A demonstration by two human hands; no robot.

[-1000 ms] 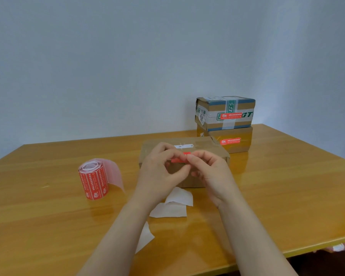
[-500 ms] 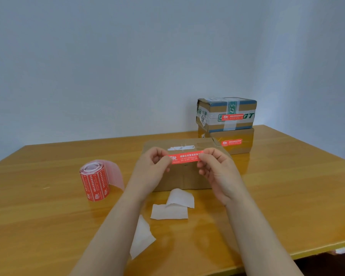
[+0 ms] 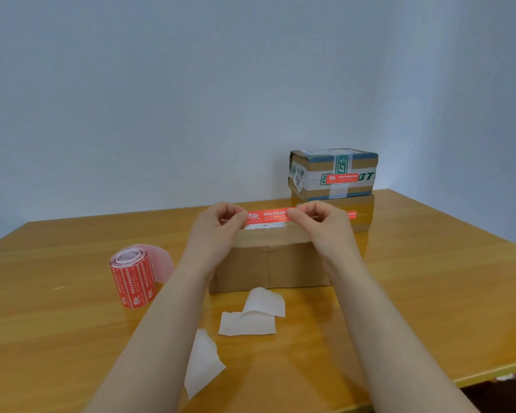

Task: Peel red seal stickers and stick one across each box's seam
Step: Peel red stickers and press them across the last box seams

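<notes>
A red seal sticker (image 3: 267, 216) with white print is stretched flat between my two hands. My left hand (image 3: 218, 231) pinches its left end and my right hand (image 3: 322, 226) pinches its right end. The sticker hovers over the far top edge of a plain brown cardboard box (image 3: 268, 268) lying in front of me, just above a white label on the box top. Whether the sticker touches the box, I cannot tell. A roll of red stickers (image 3: 133, 278) stands on the table to the left of the box.
Two stacked boxes (image 3: 334, 180) with red stickers on their fronts stand at the back right. Three white backing-paper scraps (image 3: 251, 318) lie on the wooden table (image 3: 429, 287) in front of the box. The table's front edge runs near my forearms.
The sticker, bunched between my close-set fingers a second ago, is now pulled out flat. Both hands have moved apart and away from me, toward the box's far edge.
</notes>
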